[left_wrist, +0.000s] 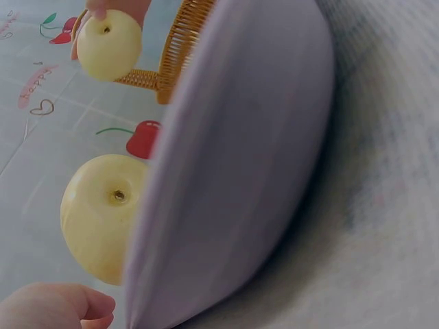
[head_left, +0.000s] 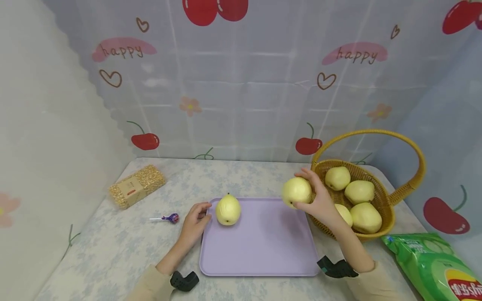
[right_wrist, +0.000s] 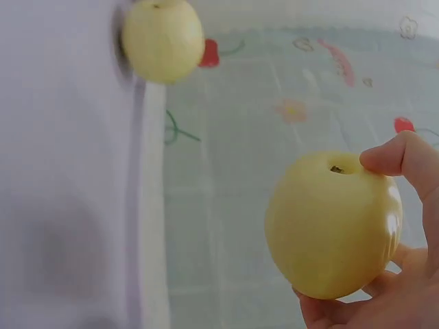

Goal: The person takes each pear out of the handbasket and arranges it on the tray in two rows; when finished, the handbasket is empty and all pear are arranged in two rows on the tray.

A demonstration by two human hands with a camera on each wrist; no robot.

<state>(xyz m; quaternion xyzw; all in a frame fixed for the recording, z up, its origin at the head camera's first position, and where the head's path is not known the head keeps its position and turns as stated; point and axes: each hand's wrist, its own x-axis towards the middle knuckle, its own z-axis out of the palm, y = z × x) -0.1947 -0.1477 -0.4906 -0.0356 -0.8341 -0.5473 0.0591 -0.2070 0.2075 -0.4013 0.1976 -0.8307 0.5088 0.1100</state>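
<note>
My right hand (head_left: 318, 202) holds a pale yellow pear (head_left: 296, 192) above the back right corner of a lilac tray (head_left: 260, 251). In the right wrist view, the thumb presses near the hollow at one end of this pear (right_wrist: 333, 226), with fingers curled round the other side. A second pear (head_left: 228, 210) stands on the tray near its back left corner, stem up. My left hand (head_left: 194, 221) rests at the tray's left rim with loosely bent fingers, their tips right at the edge beside that pear.
A wicker basket (head_left: 391, 209) with a tall handle stands right of the tray, holding several pears (head_left: 359, 192). A green chip bag (head_left: 433, 259) lies at the front right. To the left are a lollipop (head_left: 173, 218) and a pack of grains (head_left: 150, 179). A printed curtain hangs behind.
</note>
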